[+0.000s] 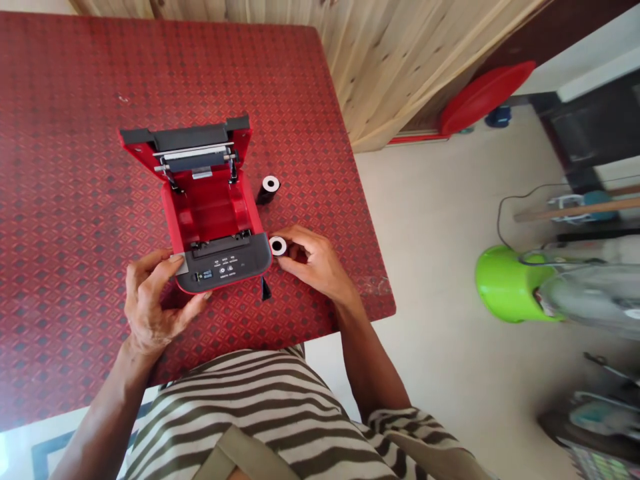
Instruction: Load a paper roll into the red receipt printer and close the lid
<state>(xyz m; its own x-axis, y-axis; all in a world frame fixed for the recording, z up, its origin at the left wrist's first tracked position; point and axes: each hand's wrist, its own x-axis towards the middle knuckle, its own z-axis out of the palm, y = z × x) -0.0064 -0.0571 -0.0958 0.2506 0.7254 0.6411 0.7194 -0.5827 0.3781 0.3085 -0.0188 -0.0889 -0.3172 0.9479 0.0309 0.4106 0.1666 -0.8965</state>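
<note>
The small roll (278, 246) sits in the fingertips of the right hand (313, 263), which has closed round its dark body from the right. Its white ring-shaped end with a dark centre faces up and left, and it lies just beside the near right corner of the printer (210, 220), touching or almost touching the grey front panel. The left hand (150, 300) holds the printer's near left corner, with the thumb under the near edge and the fingers curled over the top, pinching the casing.

The printer stands on the table (75, 133) with its lid (187, 143) swung up and back, so the hollow red bay is bare and open from above. A second roll (268, 189) of the same kind lies a little farther off, just right of the printer's side and apart from both hands. A short black tab (265, 289) hangs at the printer's near right corner.

The printer is a glossy red plastic box with a matt grey control strip and metal fittings in the lid. The table cover is red with a fine dark diamond pattern. Beyond its right edge are pale floor and wooden panelling (400, 53).
</note>
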